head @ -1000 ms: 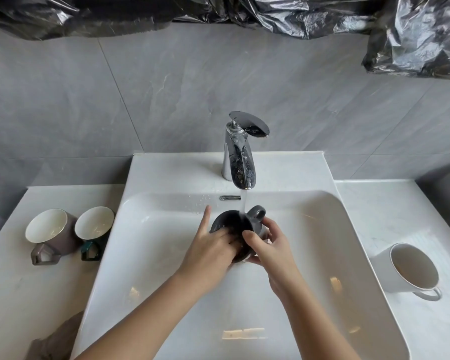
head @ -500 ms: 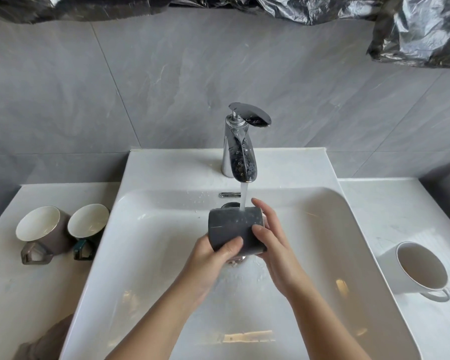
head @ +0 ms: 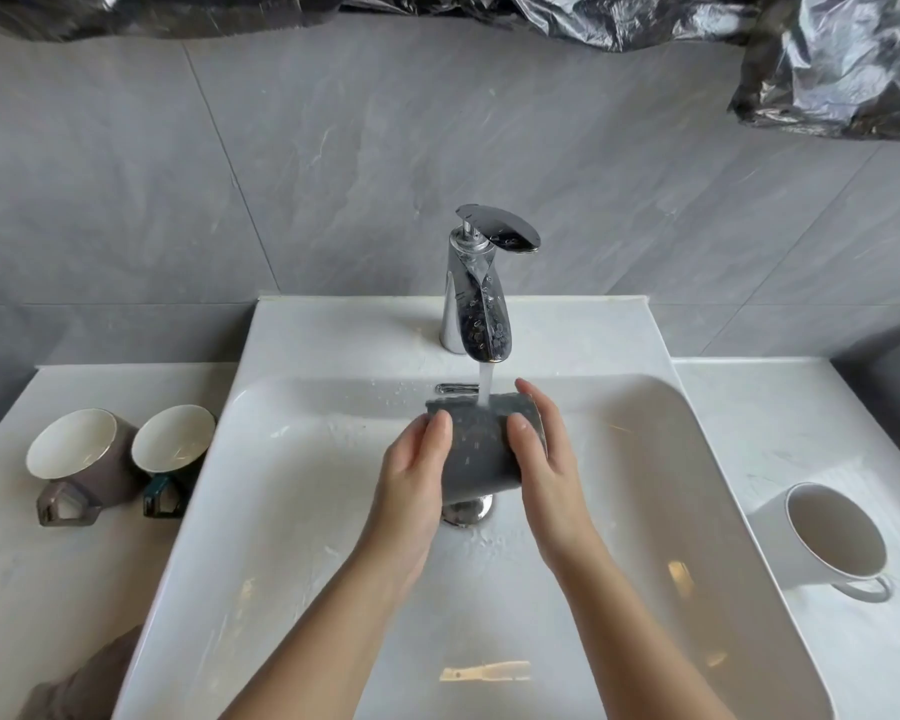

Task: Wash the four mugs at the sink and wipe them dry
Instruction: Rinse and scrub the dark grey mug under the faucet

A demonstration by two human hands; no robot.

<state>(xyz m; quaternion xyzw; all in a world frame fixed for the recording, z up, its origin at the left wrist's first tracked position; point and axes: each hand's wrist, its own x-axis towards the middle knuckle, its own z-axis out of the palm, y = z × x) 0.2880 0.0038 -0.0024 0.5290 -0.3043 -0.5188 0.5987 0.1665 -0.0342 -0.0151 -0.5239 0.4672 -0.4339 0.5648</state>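
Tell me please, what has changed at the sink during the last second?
The dark grey mug was turned under the water: a second ago its handle showed on top, now only its wall shows. The left hand and right hand still hold it. The other three mugs stay in place.

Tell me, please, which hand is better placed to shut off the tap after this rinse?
Probably the right hand: its fingertips reach nearest the faucet lever, which points right, while the left hand could hold the dark mug.
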